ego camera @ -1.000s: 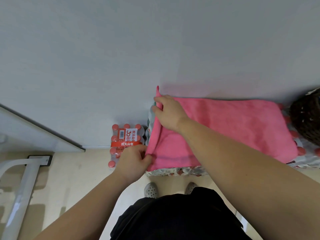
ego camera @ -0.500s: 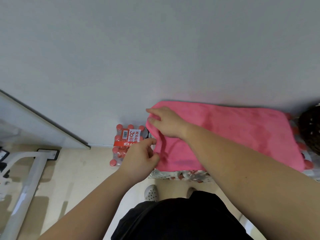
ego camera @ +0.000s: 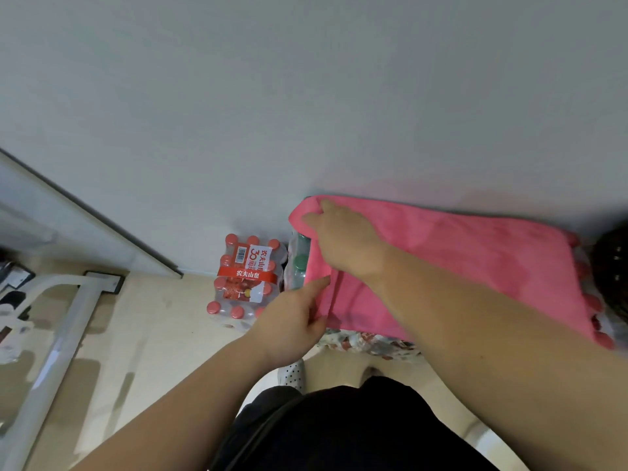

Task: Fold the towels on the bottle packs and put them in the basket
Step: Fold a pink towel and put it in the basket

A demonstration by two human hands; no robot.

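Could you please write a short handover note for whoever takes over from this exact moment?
Left hand: pinches the near-left edge of the pink towel.
Right hand: grips its far-left corner.
Things: the towel lies spread over the bottle packs. The dark basket is at the right edge of view, by the towel's right end.
Done: towel laid out and its left end held.
Left: fold it and put it in the basket. No other towels show.
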